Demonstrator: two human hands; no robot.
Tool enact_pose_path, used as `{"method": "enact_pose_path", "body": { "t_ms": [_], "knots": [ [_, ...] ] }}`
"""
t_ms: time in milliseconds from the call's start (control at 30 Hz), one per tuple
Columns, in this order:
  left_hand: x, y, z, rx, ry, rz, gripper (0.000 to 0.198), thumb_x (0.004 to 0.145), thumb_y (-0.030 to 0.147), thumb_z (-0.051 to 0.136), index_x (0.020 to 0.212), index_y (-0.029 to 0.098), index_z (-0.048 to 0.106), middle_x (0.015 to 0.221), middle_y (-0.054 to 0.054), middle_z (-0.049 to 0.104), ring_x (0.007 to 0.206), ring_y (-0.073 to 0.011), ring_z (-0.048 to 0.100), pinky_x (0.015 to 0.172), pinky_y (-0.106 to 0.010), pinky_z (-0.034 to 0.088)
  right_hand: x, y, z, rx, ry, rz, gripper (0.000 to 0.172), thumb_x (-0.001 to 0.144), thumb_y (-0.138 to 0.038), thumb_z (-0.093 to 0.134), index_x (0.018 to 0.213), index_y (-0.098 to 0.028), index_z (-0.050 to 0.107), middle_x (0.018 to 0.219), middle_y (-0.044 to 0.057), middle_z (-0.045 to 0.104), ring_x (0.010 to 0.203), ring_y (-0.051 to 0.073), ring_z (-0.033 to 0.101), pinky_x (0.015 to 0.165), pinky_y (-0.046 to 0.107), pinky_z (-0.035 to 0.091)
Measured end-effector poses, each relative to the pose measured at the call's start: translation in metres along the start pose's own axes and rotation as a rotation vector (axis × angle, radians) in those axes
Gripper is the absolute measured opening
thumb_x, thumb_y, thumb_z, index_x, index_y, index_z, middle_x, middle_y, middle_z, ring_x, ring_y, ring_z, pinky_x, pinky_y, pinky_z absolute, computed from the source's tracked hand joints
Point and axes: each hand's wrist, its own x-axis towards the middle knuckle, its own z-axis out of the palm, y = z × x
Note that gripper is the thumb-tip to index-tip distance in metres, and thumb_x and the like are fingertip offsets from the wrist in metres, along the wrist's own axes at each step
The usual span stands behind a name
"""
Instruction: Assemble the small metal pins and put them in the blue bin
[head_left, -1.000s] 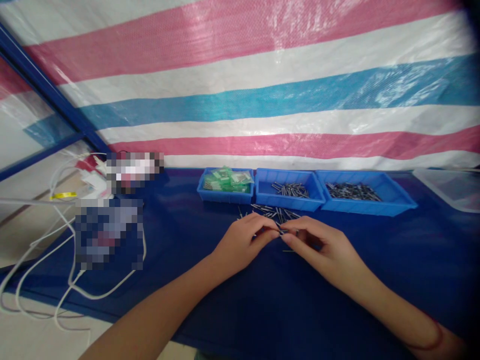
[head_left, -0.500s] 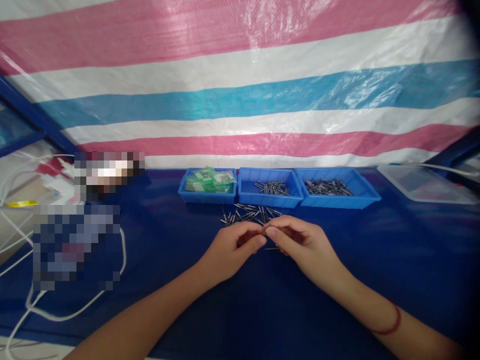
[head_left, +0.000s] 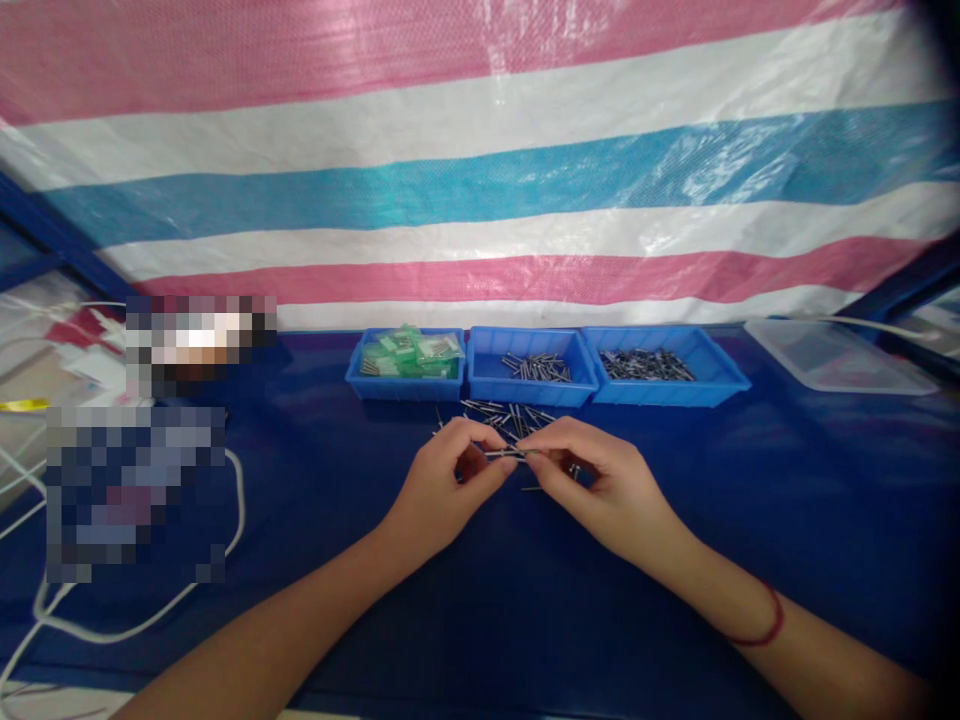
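Observation:
Between both hands, just over the table, lie a few thin metal rods (head_left: 504, 455), held roughly level; their exact kind is too small to make out. My left hand (head_left: 450, 480) pinches them near its thumb and fingertips. My right hand (head_left: 600, 480) has its thumb and forefinger closed at their right end. Behind the fingers a loose heap of similar thin metal rods (head_left: 517, 415) lies on the blue table, partly hidden by my hands. One more rod (head_left: 532, 489) rests on the table below my right fingers.
Three blue bins stand along the back: a left bin (head_left: 405, 390) with green-and-clear packets, a middle bin (head_left: 525, 388) with short metal rods, and a right bin (head_left: 667, 393) with small metal pieces. A clear plastic lid (head_left: 840, 360) lies far right. White cable (head_left: 241, 490) curls at left.
The thin rods now show between my fingertips, where they were hidden before. My hands stay close together, and the whole view has shifted slightly.

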Motion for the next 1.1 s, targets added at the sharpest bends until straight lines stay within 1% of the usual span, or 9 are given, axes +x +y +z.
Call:
{"method": "enact_pose_path", "body": {
  "t_ms": [200, 300, 400, 433, 533, 633, 833, 967, 1100],
  "knots": [
    [0.001, 0.005, -0.007, 0.174, 0.021, 0.081, 0.017, 0.085, 0.030, 0.061, 0.097, 0.018, 0.059, 0.086, -0.002, 0.061, 0.076, -0.0140, 0.056, 0.069, -0.025, 0.045, 0.010, 0.001, -0.015, -0.205, -0.009, -0.203, 0.013, 0.087, -0.016, 0.055, 0.087, -0.019, 0.067, 0.083, 0.005, 0.068, 0.078, 0.015, 0.061, 0.072, 0.028, 0.048],
    [0.003, 0.006, -0.011, 0.297, 0.022, 0.152, 0.029, 0.086, 0.030, 0.059, 0.113, 0.020, 0.056, 0.097, -0.004, 0.063, 0.090, -0.0176, 0.057, 0.080, -0.030, 0.046, 0.018, 0.010, -0.040, -0.344, 0.183, -0.143, 0.014, 0.088, -0.021, 0.054, 0.082, -0.018, 0.067, 0.079, 0.005, 0.068, 0.074, 0.016, 0.060, 0.070, 0.029, 0.047],
    [0.007, 0.004, -0.017, 0.417, -0.030, 0.218, 0.020, 0.089, 0.029, 0.055, 0.106, 0.020, 0.061, 0.100, -0.005, 0.063, 0.097, -0.0193, 0.056, 0.088, -0.034, 0.044, 0.026, 0.030, -0.069, -0.576, 0.424, -0.044, 0.018, 0.088, -0.026, 0.053, 0.082, -0.017, 0.067, 0.076, 0.006, 0.066, 0.068, 0.017, 0.057, 0.066, 0.031, 0.045],
    [0.008, 0.003, -0.018, 0.455, -0.051, 0.238, 0.017, 0.089, 0.028, 0.054, 0.102, 0.020, 0.063, 0.101, -0.006, 0.064, 0.098, -0.0197, 0.055, 0.089, -0.035, 0.043, 0.028, 0.039, -0.076, -0.670, 0.463, -0.023, 0.019, 0.088, -0.026, 0.052, 0.082, -0.017, 0.068, 0.075, 0.006, 0.065, 0.067, 0.017, 0.056, 0.067, 0.032, 0.044],
    [0.008, 0.000, -0.020, 0.554, -0.095, 0.271, 0.017, 0.090, 0.027, 0.054, 0.099, 0.020, 0.066, 0.102, -0.006, 0.064, 0.098, -0.0206, 0.054, 0.088, -0.036, 0.043, 0.035, 0.060, -0.085, -0.914, 0.408, -0.029, 0.024, 0.088, -0.028, 0.051, 0.084, -0.015, 0.070, 0.078, 0.009, 0.065, 0.073, 0.021, 0.055, 0.070, 0.035, 0.042],
    [0.007, -0.001, -0.016, 0.645, -0.112, 0.293, 0.020, 0.088, 0.029, 0.056, 0.104, 0.023, 0.066, 0.105, -0.005, 0.064, 0.101, -0.0222, 0.053, 0.087, -0.037, 0.042, 0.037, 0.067, -0.082, -1.010, 0.382, -0.041, 0.027, 0.088, -0.032, 0.052, 0.089, -0.014, 0.072, 0.085, 0.012, 0.065, 0.078, 0.024, 0.055, 0.074, 0.038, 0.042],
    [0.005, 0.004, 0.008, 0.708, -0.256, 0.453, 0.028, 0.091, 0.031, 0.053, 0.118, 0.030, 0.060, 0.119, -0.003, 0.061, 0.110, -0.0230, 0.049, 0.090, -0.038, 0.037, 0.032, 0.049, -0.068, -0.854, 0.388, -0.067, 0.024, 0.088, -0.031, 0.052, 0.088, -0.016, 0.070, 0.087, 0.011, 0.067, 0.082, 0.025, 0.056, 0.078, 0.039, 0.043],
    [0.004, 0.002, 0.017, 0.750, -0.288, 0.473, 0.020, 0.093, 0.030, 0.051, 0.109, 0.027, 0.064, 0.115, -0.001, 0.063, 0.106, -0.0215, 0.051, 0.085, -0.036, 0.036, 0.027, 0.039, -0.051, -0.727, 0.306, -0.129, 0.019, 0.088, -0.027, 0.053, 0.083, -0.017, 0.068, 0.085, 0.009, 0.068, 0.082, 0.023, 0.058, 0.079, 0.039, 0.044],
    [0.001, -0.006, 0.014, 0.806, -0.222, 0.471, 0.013, 0.093, 0.026, 0.053, 0.095, 0.024, 0.066, 0.107, -0.001, 0.064, 0.104, -0.0196, 0.052, 0.084, -0.035, 0.035, 0.019, 0.029, -0.028, -0.586, 0.186, -0.170, 0.015, 0.087, -0.024, 0.054, 0.083, -0.019, 0.067, 0.085, 0.007, 0.067, 0.083, 0.022, 0.059, 0.079, 0.038, 0.045]
  ]
}}
